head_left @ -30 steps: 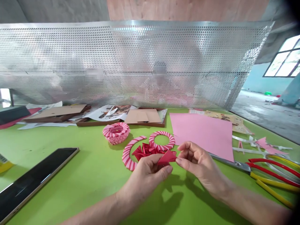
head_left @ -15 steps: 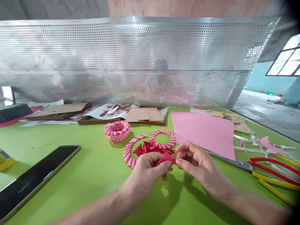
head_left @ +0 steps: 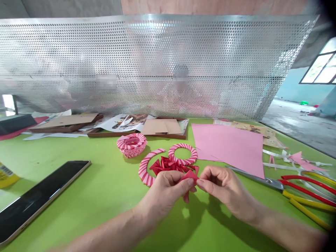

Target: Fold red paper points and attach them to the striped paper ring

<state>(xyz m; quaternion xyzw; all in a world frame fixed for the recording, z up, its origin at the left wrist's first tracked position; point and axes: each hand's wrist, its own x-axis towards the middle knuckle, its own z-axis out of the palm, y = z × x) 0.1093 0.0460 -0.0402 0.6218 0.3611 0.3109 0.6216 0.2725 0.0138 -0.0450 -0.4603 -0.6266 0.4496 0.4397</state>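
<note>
Left hand (head_left: pixel 165 192), right hand (head_left: pixel 225 185) closer than before; fingers pinch folded red paper triangle (head_left: pixel 188 176), long axis crosswise, tip away.

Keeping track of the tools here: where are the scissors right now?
In the head view, the scissors lie on the green table at the right, blades pointing left toward the right hand, just below the lower corner of the pink paper sheet.

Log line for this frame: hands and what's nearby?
left hand: pinches red folded paper piece | right hand: fingers pinch its right tip | nearby: red paper folds, pink striped paper ring
</note>
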